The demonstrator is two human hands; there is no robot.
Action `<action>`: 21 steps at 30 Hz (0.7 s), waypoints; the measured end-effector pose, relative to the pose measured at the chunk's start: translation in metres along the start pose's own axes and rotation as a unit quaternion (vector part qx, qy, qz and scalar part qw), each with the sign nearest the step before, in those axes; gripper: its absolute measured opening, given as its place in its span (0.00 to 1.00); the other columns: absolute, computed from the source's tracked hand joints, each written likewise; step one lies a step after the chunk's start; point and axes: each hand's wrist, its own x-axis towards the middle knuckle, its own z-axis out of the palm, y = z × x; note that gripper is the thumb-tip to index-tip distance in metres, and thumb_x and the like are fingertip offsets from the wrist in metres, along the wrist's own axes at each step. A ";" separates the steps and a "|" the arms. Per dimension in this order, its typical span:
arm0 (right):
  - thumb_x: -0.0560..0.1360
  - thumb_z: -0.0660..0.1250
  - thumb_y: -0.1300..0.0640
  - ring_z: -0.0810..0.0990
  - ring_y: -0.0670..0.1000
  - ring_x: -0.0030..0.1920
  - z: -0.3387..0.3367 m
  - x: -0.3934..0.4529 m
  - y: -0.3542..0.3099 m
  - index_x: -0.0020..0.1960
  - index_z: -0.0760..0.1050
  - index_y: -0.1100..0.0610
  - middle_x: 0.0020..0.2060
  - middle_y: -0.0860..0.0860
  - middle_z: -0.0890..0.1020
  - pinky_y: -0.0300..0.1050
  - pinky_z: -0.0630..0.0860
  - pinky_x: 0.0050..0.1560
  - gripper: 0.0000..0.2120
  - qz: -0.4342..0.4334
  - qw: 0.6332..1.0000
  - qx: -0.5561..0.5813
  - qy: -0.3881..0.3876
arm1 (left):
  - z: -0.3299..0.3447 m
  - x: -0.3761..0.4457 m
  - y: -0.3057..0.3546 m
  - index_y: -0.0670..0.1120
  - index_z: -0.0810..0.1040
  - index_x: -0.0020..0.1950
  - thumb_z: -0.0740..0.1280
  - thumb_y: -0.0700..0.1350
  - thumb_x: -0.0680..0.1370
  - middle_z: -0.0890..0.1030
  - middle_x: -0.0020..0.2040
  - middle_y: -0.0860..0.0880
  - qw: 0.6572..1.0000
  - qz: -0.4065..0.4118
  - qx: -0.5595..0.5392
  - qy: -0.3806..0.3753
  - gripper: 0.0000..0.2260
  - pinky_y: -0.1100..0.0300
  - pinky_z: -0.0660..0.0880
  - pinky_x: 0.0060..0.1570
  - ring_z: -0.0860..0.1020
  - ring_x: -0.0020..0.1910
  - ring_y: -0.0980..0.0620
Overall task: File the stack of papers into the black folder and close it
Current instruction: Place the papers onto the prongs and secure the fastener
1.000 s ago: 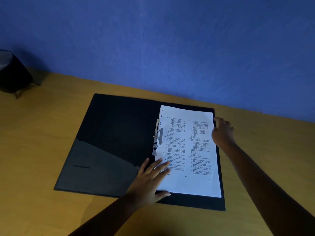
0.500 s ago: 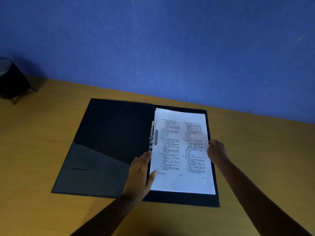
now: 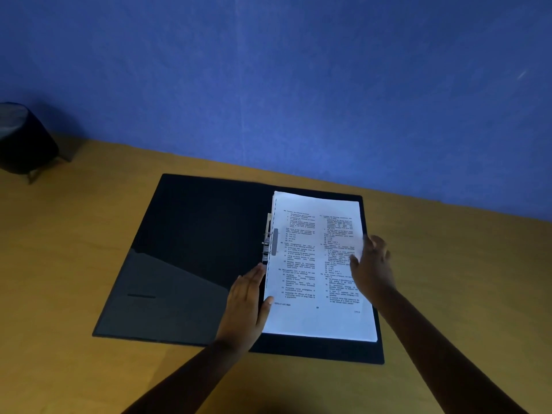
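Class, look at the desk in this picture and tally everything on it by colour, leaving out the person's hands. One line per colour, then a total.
Black: 2, the open folder and the dark round object at the far left edge
White: 1, the stack of papers
Silver: 1, the metal clip at the folder's spine
Total: 4

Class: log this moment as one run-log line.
folder: open | papers: on right half | left hand: against papers' left edge | right hand: on right edge
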 end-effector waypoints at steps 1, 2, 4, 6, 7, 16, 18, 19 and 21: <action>0.78 0.62 0.56 0.59 0.62 0.73 0.001 -0.002 -0.004 0.75 0.55 0.60 0.74 0.60 0.57 0.55 0.68 0.68 0.29 -0.034 0.999 -0.002 -0.014 | 0.000 0.000 0.000 0.42 0.62 0.72 0.58 0.50 0.78 0.69 0.71 0.45 1.000 -0.001 -0.004 0.002 0.25 0.49 0.55 0.71 0.65 0.70 0.51; 0.78 0.63 0.56 0.57 0.61 0.74 0.004 -0.004 -0.009 0.75 0.55 0.57 0.75 0.59 0.56 0.55 0.66 0.69 0.30 -0.070 0.997 -0.007 -0.041 | 0.000 -0.001 -0.001 0.42 0.62 0.72 0.57 0.50 0.78 0.69 0.71 0.45 1.000 -0.001 -0.006 0.004 0.24 0.49 0.55 0.71 0.65 0.70 0.52; 0.77 0.63 0.58 0.56 0.58 0.75 0.008 -0.006 -0.018 0.75 0.56 0.53 0.76 0.56 0.55 0.53 0.66 0.70 0.29 -0.127 0.987 -0.020 -0.099 | 0.000 -0.001 0.000 0.42 0.62 0.72 0.56 0.50 0.79 0.69 0.71 0.45 1.000 -0.006 -0.010 0.004 0.24 0.49 0.54 0.72 0.64 0.69 0.52; 0.76 0.65 0.60 0.57 0.57 0.75 0.012 -0.007 -0.024 0.75 0.58 0.50 0.76 0.54 0.56 0.53 0.68 0.69 0.30 -0.154 0.979 -0.033 -0.126 | 0.000 -0.001 0.001 0.41 0.63 0.72 0.54 0.51 0.79 0.70 0.70 0.44 1.000 -0.010 -0.010 0.000 0.24 0.48 0.53 0.71 0.65 0.69 0.51; 0.76 0.66 0.59 0.58 0.57 0.75 0.014 -0.006 -0.027 0.74 0.59 0.50 0.76 0.54 0.57 0.53 0.68 0.69 0.30 -0.160 0.977 -0.045 -0.132 | 0.000 -0.001 0.001 0.40 0.64 0.71 0.53 0.51 0.79 0.71 0.70 0.44 1.000 -0.011 -0.010 -0.001 0.24 0.47 0.53 0.71 0.66 0.69 0.50; 0.74 0.68 0.56 0.62 0.60 0.72 0.019 -0.002 -0.039 0.73 0.61 0.48 0.73 0.57 0.62 0.55 0.72 0.65 0.30 -0.168 0.968 -0.131 -0.134 | -0.007 0.020 0.005 0.44 0.65 0.70 0.60 0.40 0.79 0.70 0.67 0.45 0.986 -0.123 -0.099 0.050 0.19 0.50 0.70 0.63 0.73 0.62 0.49; 0.74 0.69 0.56 0.62 0.61 0.71 0.018 -0.001 -0.040 0.73 0.61 0.48 0.72 0.58 0.62 0.55 0.72 0.65 0.30 -0.168 0.967 -0.135 -0.136 | -0.012 0.040 0.006 0.48 0.66 0.69 0.57 0.38 0.79 0.71 0.66 0.49 0.977 -0.164 -0.119 0.061 0.18 0.48 0.69 0.61 0.75 0.58 0.52; 0.74 0.69 0.56 0.62 0.61 0.71 0.018 -0.001 -0.040 0.73 0.61 0.48 0.72 0.58 0.62 0.55 0.72 0.65 0.30 -0.168 0.967 -0.136 -0.137 | -0.016 0.052 0.006 0.49 0.66 0.69 0.56 0.37 0.79 0.70 0.66 0.50 0.972 -0.186 -0.132 0.057 0.19 0.47 0.70 0.61 0.75 0.57 0.53; 0.74 0.69 0.56 0.62 0.62 0.71 0.018 -0.001 -0.041 0.73 0.61 0.48 0.72 0.58 0.62 0.55 0.72 0.65 0.31 -0.168 0.967 -0.136 -0.137 | -0.022 0.077 0.005 0.48 0.66 0.69 0.54 0.33 0.77 0.70 0.67 0.49 0.962 -0.220 -0.159 0.040 0.22 0.44 0.71 0.61 0.75 0.57 0.52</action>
